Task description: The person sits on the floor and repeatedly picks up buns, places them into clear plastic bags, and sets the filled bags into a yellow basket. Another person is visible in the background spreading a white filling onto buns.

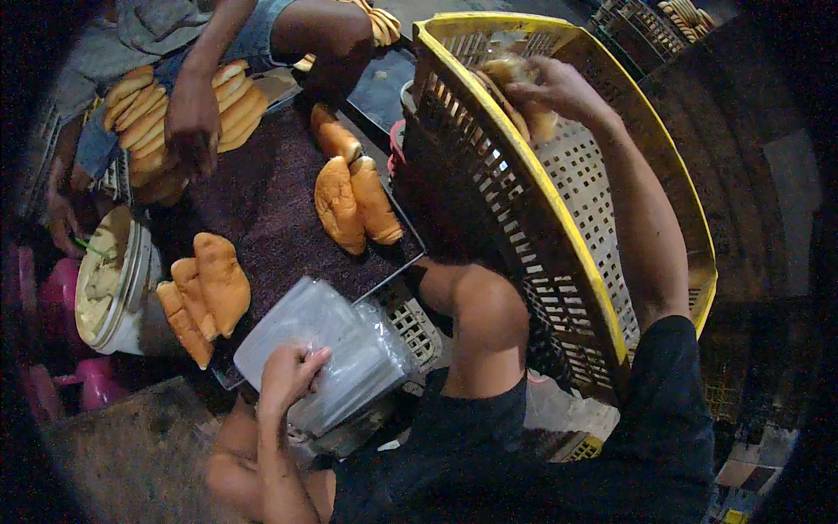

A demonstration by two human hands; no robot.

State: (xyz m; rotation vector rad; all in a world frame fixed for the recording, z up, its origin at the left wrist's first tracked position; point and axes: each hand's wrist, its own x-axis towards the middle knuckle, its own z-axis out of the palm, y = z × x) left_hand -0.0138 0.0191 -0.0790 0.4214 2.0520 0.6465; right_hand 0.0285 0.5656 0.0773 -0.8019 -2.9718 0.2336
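Observation:
My right hand (556,85) reaches into the far end of a yellow-rimmed plastic crate (550,177), its fingers closed on a bagged bread roll (504,71); more bread lies just below it. On a stack of clear plastic bags (353,354) by my knees rests my left hand (294,373), thumb on top; whether it grips a bag is unclear. Beyond the bags, a tray with a dark purple surface (262,190) bears loose bread rolls: several at its near left (219,281) and several at its right edge (340,203).
A co-worker sits opposite, a hand (193,124) over split rolls (141,108). A white bucket of pale spread (105,281) with a green-handled utensil stands at left. A dark metal tray (383,85) lies beyond the crate's left side. Another crate with bread (684,19) is at the far right.

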